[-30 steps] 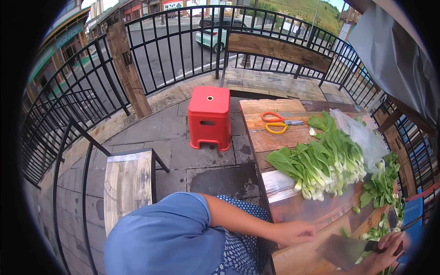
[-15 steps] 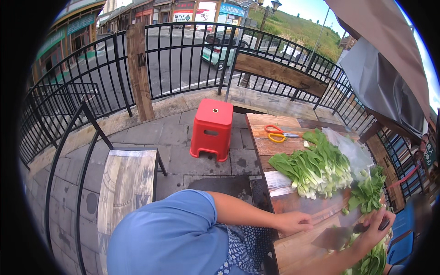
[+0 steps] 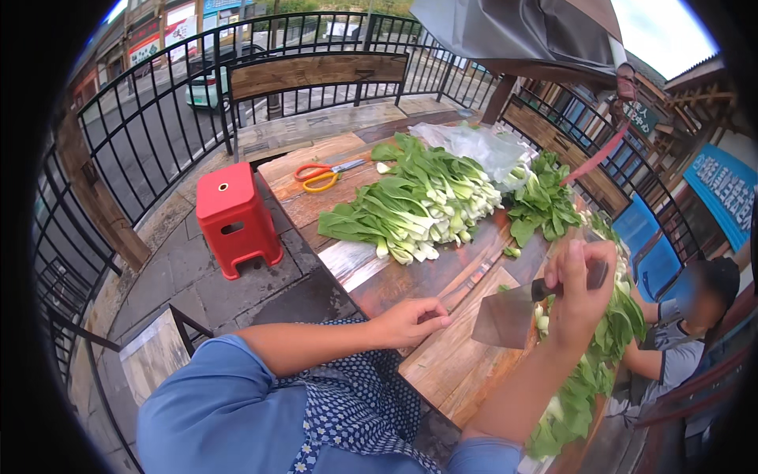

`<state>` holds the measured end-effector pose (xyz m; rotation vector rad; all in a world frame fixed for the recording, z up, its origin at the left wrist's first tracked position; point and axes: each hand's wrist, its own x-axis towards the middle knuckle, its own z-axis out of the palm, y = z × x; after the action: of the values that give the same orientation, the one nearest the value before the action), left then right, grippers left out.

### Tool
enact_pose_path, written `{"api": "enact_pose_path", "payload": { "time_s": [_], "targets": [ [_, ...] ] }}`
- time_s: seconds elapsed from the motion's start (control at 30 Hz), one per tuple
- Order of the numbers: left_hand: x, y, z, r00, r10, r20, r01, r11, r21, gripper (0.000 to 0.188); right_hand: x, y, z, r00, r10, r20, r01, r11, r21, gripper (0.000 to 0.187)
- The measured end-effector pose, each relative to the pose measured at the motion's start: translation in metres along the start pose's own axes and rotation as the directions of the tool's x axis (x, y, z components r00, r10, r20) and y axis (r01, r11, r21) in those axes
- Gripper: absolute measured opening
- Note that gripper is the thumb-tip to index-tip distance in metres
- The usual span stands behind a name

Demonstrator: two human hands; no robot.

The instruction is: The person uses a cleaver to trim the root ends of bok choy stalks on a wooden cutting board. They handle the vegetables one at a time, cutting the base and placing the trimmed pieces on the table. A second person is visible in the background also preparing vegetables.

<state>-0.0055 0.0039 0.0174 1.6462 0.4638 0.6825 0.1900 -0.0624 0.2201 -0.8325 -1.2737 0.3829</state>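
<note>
Right hand [image 3: 583,296] clamped around the dark handle, and we have the broad knife [image 3: 504,317] on the near side of the big pile of greens [image 3: 422,201], its flat grey blade over the table [image 3: 450,379]. Left hand [image 3: 410,322], also nearer us than the pile, rests with fingers half curled, gripping nothing we can see, and that's our worry: a leftward swing of the blade could catch those bare knuckles. Loose greens [image 3: 580,395] to the near right of the pile could slip off the edge too, should our right forearm sweep them. Now the textures! Floppy, rumpled leaves, plump pale stalks, all against mottled planks. Left of the pile, scissors [image 3: 322,178] with looped red and yellow handles; beyond it, a crumpled, filmy bag [image 3: 482,150]; further left, a boxy, smooth red stool [image 3: 237,221]. Another person [image 3: 685,347] is off to the pile's right, arms close to the loose leaves, and we reckon an elbow bump could jolt the knife.
</note>
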Motion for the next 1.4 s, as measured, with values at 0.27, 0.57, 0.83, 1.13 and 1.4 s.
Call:
{"api": "enact_pose_path", "payload": {
  "time_s": [0.27,0.57,0.83,1.13,1.4],
  "targets": [
    [-0.001,-0.011,0.005,0.995,0.068,-0.077,-0.079,0.987,-0.143,0.018,-0.105,-0.073,-0.074,0.971,-0.113,-0.209,-0.032,0.809,-0.587,0.035],
    [-0.006,-0.003,-0.006,0.998,0.017,0.067,-0.014,0.999,-0.046,0.011,-0.308,-0.089,-0.074,0.641,0.230,-0.732,-0.449,0.886,-0.115,0.052],
    [-0.007,0.002,0.000,0.998,0.046,0.053,-0.049,0.997,0.058,0.012,-0.341,-0.079,-0.066,0.610,0.594,-0.525,-0.583,0.785,0.211,0.054],
    [0.004,0.025,0.029,0.985,0.144,0.091,-0.155,0.980,0.128,0.018,-0.341,-0.074,-0.075,0.450,0.757,-0.473,-0.760,0.603,0.242,0.047],
    [0.024,0.030,0.052,0.988,0.095,0.119,-0.110,0.985,0.130,0.025,-0.334,-0.084,-0.060,0.673,0.394,-0.626,-0.315,0.918,0.240,0.063]
  ]
}}
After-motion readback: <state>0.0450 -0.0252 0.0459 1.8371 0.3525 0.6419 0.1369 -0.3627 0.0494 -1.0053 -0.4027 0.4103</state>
